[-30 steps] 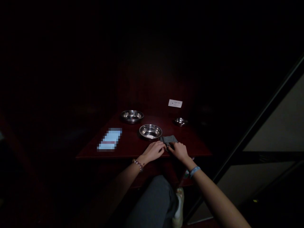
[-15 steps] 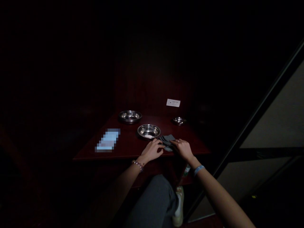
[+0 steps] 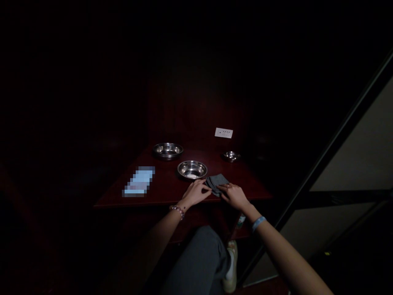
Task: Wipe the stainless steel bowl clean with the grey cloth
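Loosely curled left (image 3: 195, 193) and right hand (image 3: 235, 196) fingers touch crumpled grey cloth (image 3: 218, 180) by a round shiny metal bowl (image 3: 192, 167), something whitish inside.

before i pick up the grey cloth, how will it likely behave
The grey cloth will probably sag and flop when lifted, as it lies in soft folds. It looks thin, so likely light. It seems unlikely to roll, lying low on the table.

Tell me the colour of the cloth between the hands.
The cloth is dark grey, showing best in the head view.
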The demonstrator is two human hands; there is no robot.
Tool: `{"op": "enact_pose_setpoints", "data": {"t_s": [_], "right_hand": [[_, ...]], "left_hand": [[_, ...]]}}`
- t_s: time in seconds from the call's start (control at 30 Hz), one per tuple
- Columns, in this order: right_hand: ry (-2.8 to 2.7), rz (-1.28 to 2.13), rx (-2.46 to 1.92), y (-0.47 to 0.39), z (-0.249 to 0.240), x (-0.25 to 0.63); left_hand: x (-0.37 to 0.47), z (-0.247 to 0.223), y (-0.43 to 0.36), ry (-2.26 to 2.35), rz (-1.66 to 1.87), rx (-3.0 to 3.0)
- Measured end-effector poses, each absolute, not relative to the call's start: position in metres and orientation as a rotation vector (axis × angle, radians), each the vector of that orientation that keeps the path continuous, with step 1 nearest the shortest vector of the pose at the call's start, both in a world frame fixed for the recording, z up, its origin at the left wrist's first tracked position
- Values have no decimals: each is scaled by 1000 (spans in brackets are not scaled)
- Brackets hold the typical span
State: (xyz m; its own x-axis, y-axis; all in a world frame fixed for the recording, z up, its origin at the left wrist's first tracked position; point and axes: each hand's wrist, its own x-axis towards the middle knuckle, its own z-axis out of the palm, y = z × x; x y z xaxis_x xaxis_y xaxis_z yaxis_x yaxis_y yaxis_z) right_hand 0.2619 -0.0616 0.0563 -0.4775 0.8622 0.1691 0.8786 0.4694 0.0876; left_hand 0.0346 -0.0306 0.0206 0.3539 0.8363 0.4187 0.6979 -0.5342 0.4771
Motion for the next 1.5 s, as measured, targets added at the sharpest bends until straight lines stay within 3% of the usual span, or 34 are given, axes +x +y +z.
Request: {"op": "enact_pose_setpoints", "data": {"t_s": [0.87, 1.13, 1.5], "right_hand": [[-2635, -108, -1665, -76, 61, 267], [-2615, -121, -1701, -82, 62, 262], [-2337, -35, -1898, -76, 66, 249]], "left_hand": [[34, 13, -28, 1373, 1000, 2406], [37, 8, -25, 1142, 1258, 2382], [40, 6, -27, 1134, 1132, 2464]]}}
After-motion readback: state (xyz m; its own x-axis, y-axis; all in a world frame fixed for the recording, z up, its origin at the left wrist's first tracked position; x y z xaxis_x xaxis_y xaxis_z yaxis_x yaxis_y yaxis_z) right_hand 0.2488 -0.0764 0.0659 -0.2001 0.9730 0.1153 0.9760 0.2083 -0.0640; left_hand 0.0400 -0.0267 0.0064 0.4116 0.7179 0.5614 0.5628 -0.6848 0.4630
